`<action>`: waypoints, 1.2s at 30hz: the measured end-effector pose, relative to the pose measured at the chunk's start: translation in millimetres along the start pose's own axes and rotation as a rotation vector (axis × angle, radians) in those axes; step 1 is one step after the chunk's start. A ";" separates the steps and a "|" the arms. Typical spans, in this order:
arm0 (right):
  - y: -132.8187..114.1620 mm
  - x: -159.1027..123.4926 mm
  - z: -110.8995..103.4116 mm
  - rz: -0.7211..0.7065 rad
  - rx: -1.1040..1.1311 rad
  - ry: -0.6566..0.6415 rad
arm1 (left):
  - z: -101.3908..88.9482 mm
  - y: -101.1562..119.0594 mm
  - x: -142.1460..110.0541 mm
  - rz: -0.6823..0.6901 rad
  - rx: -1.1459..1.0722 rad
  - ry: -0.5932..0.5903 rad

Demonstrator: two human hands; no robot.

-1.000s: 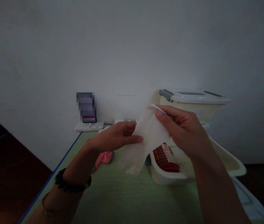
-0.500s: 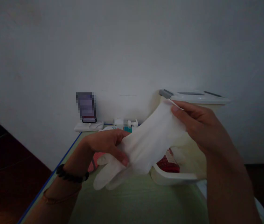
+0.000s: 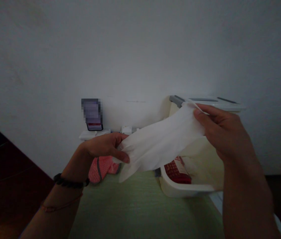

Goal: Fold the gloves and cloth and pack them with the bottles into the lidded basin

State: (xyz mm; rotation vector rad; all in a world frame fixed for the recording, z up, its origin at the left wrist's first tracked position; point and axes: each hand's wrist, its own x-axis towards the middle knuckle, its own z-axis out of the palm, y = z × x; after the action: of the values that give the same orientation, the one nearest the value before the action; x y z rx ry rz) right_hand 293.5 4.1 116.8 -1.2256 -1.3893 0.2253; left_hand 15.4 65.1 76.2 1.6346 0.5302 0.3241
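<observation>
A white thin glove (image 3: 160, 142) is stretched between my two hands above a green table (image 3: 135, 212). My left hand (image 3: 104, 147) pinches its finger end at the lower left. My right hand (image 3: 221, 132) grips its cuff at the upper right. The glove slopes up from left to right and hangs clear of the table.
A cream basin (image 3: 180, 189) holding a red packet (image 3: 175, 171) sits at the right, with a lidded cream bin (image 3: 205, 104) behind it. A pink cloth (image 3: 100, 169) lies near my left wrist. A phone on a white stand (image 3: 93, 127) and small white items line the wall.
My hands have drawn apart: the right one rose to the right, the left slid down to the fingertips, and the crumpled glove is now pulled out long.
</observation>
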 end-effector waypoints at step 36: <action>-35.3 -24.8 36.4 -0.246 0.005 -0.816 | 31.4 29.3 9.9 0.291 0.145 0.149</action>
State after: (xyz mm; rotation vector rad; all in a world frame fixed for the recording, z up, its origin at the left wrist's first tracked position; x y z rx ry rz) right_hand 239.0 -10.7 118.0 -0.9717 -2.2170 0.5989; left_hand 44.0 41.4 99.9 1.8412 0.4343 0.6390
